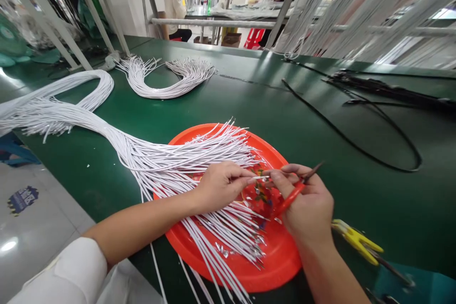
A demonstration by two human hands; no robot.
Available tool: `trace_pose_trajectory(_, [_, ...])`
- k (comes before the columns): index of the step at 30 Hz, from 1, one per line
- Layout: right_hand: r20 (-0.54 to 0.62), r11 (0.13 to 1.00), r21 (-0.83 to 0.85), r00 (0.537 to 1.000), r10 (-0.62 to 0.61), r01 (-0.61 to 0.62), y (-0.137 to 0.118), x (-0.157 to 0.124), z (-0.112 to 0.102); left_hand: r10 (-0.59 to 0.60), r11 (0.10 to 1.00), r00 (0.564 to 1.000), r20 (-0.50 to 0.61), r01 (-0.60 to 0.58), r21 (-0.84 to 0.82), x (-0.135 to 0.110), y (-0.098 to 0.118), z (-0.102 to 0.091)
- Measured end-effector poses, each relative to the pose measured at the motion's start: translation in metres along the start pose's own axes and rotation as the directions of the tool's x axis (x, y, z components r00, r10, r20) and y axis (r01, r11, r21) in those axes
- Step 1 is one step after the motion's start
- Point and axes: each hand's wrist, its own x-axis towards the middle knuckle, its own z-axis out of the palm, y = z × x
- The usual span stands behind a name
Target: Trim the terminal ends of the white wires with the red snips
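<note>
Running in a short line of pale Chinese characters across an irregular, dark-blue floor sticker (pixel 23 200) edged at lower left with yellow-and-black stripes. Lying flat on glossy, pale-grey floor tiles (pixel 53 221) at far left, beside a long, green-topped worktable (pixel 270 104). Facing the camera upright, tipping slightly upward toward the right. Ending apparently in 区, "area," but otherwise blurring, at this size and slant, beyond sure reading.

Cable bundle (pixel 156 156) across tray (pixel 281 273), on worktable (pixel 249 109).
Bundle comes in from left, ends over tray. Left hand (pixel 221 185), right hand (pixel 309 204) above tray, snips (pixel 292 195) in right. Second bundle (pixel 164 91) behind tray, to left. Cords (pixel 392 89) at right rear. Hand tool (pixel 358 242) right of tray, beside right forearm (pixel 331 270). Rail (pixel 228 23) behind table.
</note>
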Motion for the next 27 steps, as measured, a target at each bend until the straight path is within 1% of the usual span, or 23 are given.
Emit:
trace_pose_trajectory(6, [0.039, 0.995, -0.039, 0.995, -0.092, 0.094, -0.0080, -0.0116, 0.0046, -0.011, 0.997, 0.994, -0.109, 0.019, 0.076, -0.0002, -0.0002, 0.0009])
trace_pose_trajectory(8, [0.041, 0.992, -0.056, 0.993, -0.108, 0.110, -0.0084, -0.0124, 0.0057, -0.017, 0.995, 0.993, -0.120, 0.028, 0.098, -0.0001, 0.0006, 0.0004])
trace_pose_trajectory(13, [0.044, 0.980, -0.130, 0.988, -0.149, 0.153, -0.0075, -0.0117, 0.0073, -0.028, 0.990, 0.997, -0.076, 0.038, 0.137, -0.0018, 0.0000, 0.0010])
trace_pose_trajectory(16, [0.031, 0.978, -0.142, 0.988, -0.149, 0.152, -0.0069, -0.0108, 0.0067, -0.045, 0.995, 0.997, -0.061, 0.050, 0.091, -0.0031, -0.0010, 0.0024])
trace_pose_trajectory(19, [0.030, 0.987, -0.111, 0.994, -0.109, 0.112, -0.0051, -0.0090, 0.0057, -0.054, 0.998, 0.998, -0.011, 0.054, 0.034, -0.0029, -0.0001, 0.0028])
trace_pose_trajectory(21, [0.031, 0.991, -0.111, 0.997, -0.074, 0.077, -0.0033, -0.0075, 0.0054, -0.083, 0.996, 0.996, 0.028, 0.083, 0.016, -0.0021, 0.0009, 0.0025])
trace_pose_trajectory(23, [0.018, 0.989, -0.136, 0.998, -0.054, 0.056, -0.0019, -0.0062, 0.0054, -0.112, 0.994, 0.993, 0.045, 0.112, 0.000, -0.0013, 0.0010, 0.0021])
trace_pose_trajectory(25, [0.006, 0.985, -0.162, 0.998, -0.064, 0.064, -0.0017, -0.0063, 0.0055, -0.107, 0.994, 0.993, 0.054, 0.108, -0.014, -0.0007, 0.0000, 0.0019])
trace_pose_trajectory(27, [0.015, 0.974, -0.205, 0.995, -0.099, 0.100, -0.0027, -0.0083, 0.0055, -0.084, 0.996, 0.995, 0.056, 0.085, -0.009, -0.0006, -0.0018, 0.0021])
